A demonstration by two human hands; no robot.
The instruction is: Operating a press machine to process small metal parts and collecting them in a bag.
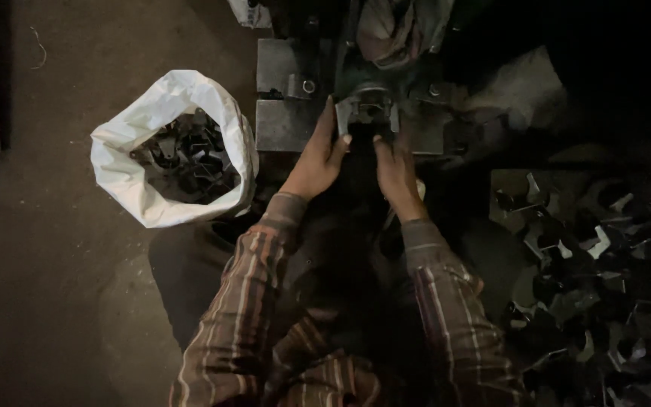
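**At the press, both hands on one bracket**

At the middle of the press bed sits a small metal bracket, lying in the tool's seat under the ram, where the light catches its pale edges. The left hand reaches in from the left, fingers stretched long and close together, the tips against the bracket's left side, seemingly to steady it square in the seat. The right hand comes in just below, fingers bent down toward the bracket's near edge; in the dim light I cannot tell whether they pinch it or only touch it. Both hands stay at the front and side of the part, apart from the dark tooling above it.

Steel plates flank the seat on the left, with a rag draped over the machine's top. Striped sleeves run back toward the camera. On the floor to the left stands an open white sack with dark metal parts inside, within the left arm's reach. To the right lies a loose heap of similar parts, near the right arm.
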